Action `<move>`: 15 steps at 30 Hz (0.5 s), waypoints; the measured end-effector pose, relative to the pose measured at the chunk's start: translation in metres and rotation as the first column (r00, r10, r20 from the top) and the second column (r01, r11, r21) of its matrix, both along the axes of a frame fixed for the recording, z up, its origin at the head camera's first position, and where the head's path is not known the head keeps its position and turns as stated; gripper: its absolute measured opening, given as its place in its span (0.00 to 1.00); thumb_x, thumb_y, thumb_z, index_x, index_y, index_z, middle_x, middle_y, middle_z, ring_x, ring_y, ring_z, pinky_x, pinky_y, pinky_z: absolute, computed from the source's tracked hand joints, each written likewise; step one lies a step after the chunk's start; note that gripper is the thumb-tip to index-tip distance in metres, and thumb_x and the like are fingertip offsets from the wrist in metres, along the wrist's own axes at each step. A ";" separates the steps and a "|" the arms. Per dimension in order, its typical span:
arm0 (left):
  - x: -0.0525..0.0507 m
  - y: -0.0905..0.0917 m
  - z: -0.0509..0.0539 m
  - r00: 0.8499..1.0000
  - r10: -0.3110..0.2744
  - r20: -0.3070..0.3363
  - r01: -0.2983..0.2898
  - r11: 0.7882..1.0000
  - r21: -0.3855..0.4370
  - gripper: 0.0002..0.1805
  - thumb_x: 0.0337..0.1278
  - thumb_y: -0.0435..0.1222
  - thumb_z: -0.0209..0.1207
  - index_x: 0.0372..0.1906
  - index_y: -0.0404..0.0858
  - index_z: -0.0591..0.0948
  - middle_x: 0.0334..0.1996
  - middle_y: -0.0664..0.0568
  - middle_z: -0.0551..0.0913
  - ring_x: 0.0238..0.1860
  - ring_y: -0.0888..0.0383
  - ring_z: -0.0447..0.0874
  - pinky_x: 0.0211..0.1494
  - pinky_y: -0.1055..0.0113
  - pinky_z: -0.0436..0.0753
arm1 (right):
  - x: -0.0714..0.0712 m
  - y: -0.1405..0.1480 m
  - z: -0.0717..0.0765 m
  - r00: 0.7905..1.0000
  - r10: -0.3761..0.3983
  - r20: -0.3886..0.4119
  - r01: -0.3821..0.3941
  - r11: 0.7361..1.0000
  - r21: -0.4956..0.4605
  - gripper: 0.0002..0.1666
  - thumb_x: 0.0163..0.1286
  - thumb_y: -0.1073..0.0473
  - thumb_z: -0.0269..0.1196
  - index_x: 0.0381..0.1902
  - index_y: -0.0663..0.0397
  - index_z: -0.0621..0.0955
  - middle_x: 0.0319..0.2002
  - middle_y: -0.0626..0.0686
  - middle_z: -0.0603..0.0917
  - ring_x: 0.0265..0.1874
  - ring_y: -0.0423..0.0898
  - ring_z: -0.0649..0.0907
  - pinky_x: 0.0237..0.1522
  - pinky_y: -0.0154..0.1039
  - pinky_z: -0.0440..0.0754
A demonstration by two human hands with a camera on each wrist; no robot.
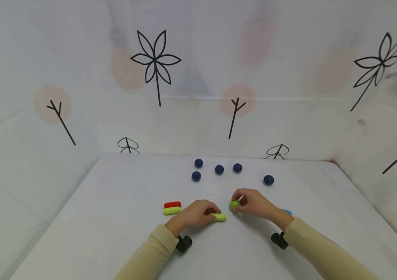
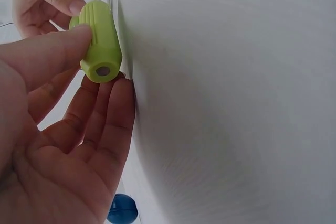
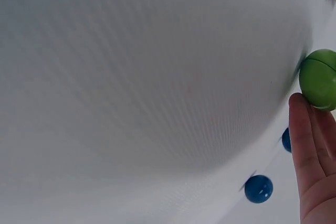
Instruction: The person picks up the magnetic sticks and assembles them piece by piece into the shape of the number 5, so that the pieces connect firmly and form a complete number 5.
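Note:
My left hand point(image 1: 196, 213) pinches a yellow-green magnetic rod point(image 1: 220, 217) between thumb and fingers. In the left wrist view a grey metal disc shows at the near end of that rod point(image 2: 102, 40). Just to the right, my right hand point(image 1: 254, 203) holds a green ball point(image 1: 234, 205) by its fingertips, low at the table. The right wrist view shows the ball point(image 3: 319, 80) at the frame's edge, with a seam round it. In the head view a small space separates rod and ball.
Several dark blue balls point(image 1: 219, 169) lie farther back on the white table point(image 1: 121, 186). Left of my left hand, a red rod point(image 1: 172, 204) lies beside another yellow-green rod point(image 1: 172, 210). A light blue piece point(image 1: 287, 212) is mostly hidden behind my right wrist. A patterned cloth wall point(image 1: 198, 124) stands behind.

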State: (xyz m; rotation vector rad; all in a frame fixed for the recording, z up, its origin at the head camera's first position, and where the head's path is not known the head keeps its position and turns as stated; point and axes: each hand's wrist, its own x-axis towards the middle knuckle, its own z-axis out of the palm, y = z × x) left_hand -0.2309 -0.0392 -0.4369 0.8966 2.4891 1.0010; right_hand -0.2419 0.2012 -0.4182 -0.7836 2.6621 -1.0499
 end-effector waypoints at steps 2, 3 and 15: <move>-0.001 0.000 0.000 1.000 -0.003 -0.004 0.003 1.000 0.004 0.11 0.58 0.35 0.61 0.45 0.41 0.83 0.35 0.62 0.79 0.35 0.67 0.73 0.43 0.75 0.74 | 0.003 0.000 0.000 1.000 0.009 0.005 -0.009 1.000 -0.006 0.13 0.55 0.66 0.68 0.38 0.55 0.78 0.36 0.47 0.80 0.34 0.43 0.80 0.34 0.33 0.79; -0.001 0.000 0.000 1.000 -0.003 -0.006 0.003 1.000 0.005 0.10 0.58 0.35 0.61 0.45 0.41 0.83 0.35 0.62 0.79 0.35 0.67 0.73 0.43 0.74 0.74 | 0.005 0.000 0.000 1.000 0.014 0.006 -0.014 1.000 -0.008 0.13 0.55 0.66 0.68 0.38 0.55 0.78 0.36 0.47 0.80 0.34 0.43 0.80 0.34 0.33 0.79; -0.002 0.003 0.001 1.000 0.019 0.006 -0.019 1.000 -0.002 0.10 0.58 0.35 0.60 0.45 0.43 0.83 0.35 0.63 0.79 0.36 0.67 0.73 0.45 0.73 0.74 | 0.020 0.001 -0.002 0.998 0.037 0.057 -0.035 0.999 -0.040 0.13 0.56 0.63 0.68 0.39 0.54 0.78 0.37 0.47 0.80 0.33 0.43 0.80 0.32 0.32 0.79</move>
